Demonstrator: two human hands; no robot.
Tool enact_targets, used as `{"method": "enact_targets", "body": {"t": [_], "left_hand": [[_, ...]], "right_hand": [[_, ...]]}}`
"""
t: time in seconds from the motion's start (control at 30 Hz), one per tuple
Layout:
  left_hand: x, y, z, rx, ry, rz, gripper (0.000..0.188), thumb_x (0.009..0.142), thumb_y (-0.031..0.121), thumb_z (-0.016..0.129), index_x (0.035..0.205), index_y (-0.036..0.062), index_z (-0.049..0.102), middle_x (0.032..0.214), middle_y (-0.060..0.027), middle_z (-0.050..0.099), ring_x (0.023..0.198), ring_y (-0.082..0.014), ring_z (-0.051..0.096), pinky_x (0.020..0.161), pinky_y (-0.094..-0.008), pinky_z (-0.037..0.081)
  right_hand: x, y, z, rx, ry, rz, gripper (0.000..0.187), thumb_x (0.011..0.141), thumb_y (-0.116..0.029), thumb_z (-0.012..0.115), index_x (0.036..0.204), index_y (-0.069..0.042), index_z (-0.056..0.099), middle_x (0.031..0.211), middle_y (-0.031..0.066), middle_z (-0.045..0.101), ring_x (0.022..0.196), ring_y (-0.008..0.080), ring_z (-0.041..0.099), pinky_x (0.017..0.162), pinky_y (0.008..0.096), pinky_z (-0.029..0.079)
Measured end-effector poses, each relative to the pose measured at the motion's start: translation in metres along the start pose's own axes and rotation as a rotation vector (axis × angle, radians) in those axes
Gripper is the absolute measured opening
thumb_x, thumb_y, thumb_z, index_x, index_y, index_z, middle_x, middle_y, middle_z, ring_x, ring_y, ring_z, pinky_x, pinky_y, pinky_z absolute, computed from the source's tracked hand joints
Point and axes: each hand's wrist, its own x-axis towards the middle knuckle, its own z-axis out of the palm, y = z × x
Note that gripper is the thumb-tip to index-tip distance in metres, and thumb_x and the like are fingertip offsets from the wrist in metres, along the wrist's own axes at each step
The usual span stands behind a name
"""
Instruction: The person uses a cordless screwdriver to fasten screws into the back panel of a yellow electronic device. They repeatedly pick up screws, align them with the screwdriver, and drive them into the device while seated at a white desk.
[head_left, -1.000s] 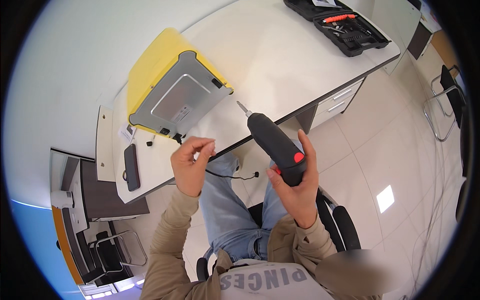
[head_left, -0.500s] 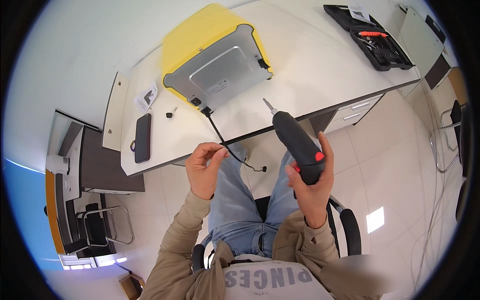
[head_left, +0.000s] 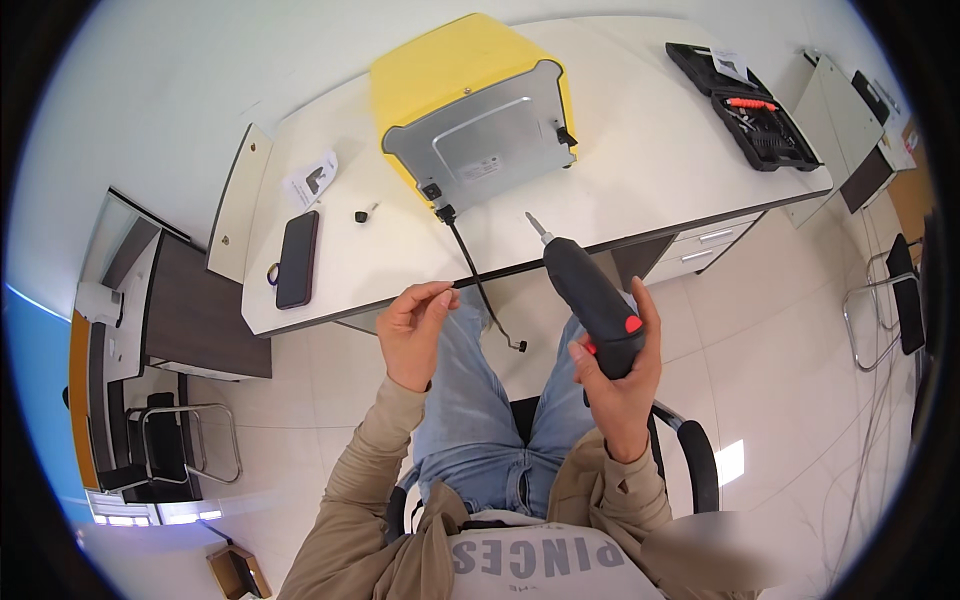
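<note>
My right hand (head_left: 625,395) grips a black cordless screwdriver (head_left: 590,300) with red buttons, its bit pointing up and away toward the table. The fingers of my left hand (head_left: 412,330) are pinched together in front of the table edge; whatever is between the fingertips is too small to make out. Beyond both hands, a yellow appliance (head_left: 450,70) stands tipped on the table, its grey metal base (head_left: 490,135) facing me. From its lower corner a black cord (head_left: 468,250) passes close to my left fingertips and hangs over the edge, its end dangling above my lap.
On the white table (head_left: 640,160) lie a phone (head_left: 298,260), a small black-ended piece (head_left: 364,214) and a printed sheet (head_left: 312,178). At the far right sits an opened black tool case (head_left: 760,125). Drawers (head_left: 700,250) are under the table's right side.
The view has shifted, so the table and appliance appear further right and slightly lower. Both hands keep nearly the same pose and hold.
</note>
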Motion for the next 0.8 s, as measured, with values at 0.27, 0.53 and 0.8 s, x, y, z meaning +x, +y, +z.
{"method": "enact_targets", "body": {"t": [0.27, 0.53, 0.8], "left_hand": [[0.024, 0.0, -0.01, -0.651, -0.109, -0.232, 0.025, 0.1, 0.009, 0.06, 0.122, -0.0014, 0.064, 0.104, -0.0061, 0.066, 0.093, -0.0156, 0.062, 0.082, -0.0299, 0.05], [0.031, 0.004, -0.011, -0.878, -0.236, -0.358, 0.023, 0.101, 0.011, 0.059, 0.122, 0.0037, 0.064, 0.107, -0.0047, 0.067, 0.099, -0.0159, 0.065, 0.087, -0.0311, 0.055], [0.035, 0.002, -0.012, -0.972, -0.262, -0.377, 0.016, 0.1, 0.009, 0.06, 0.114, 0.0047, 0.064, 0.104, -0.0053, 0.067, 0.093, -0.0146, 0.065, 0.085, -0.0304, 0.055]], "right_hand": [[-0.016, 0.002, 0.011, 0.041, -0.174, -0.102, 0.09, 0.077, -0.001, 0.079, 0.153, -0.001, 0.03, 0.102, 0.0133, 0.07, 0.082, 0.0136, 0.068, 0.078, 0.0278, 0.054], [-0.02, 0.007, 0.015, 0.014, -0.25, -0.132, 0.092, 0.078, -0.003, 0.082, 0.153, 0.001, 0.028, 0.116, 0.0185, 0.067, 0.087, 0.0206, 0.073, 0.077, 0.0303, 0.057], [-0.018, 0.012, 0.014, -0.031, -0.267, -0.148, 0.092, 0.077, -0.004, 0.082, 0.153, 0.001, 0.029, 0.114, 0.0189, 0.068, 0.088, 0.0214, 0.073, 0.075, 0.0303, 0.057]]}}
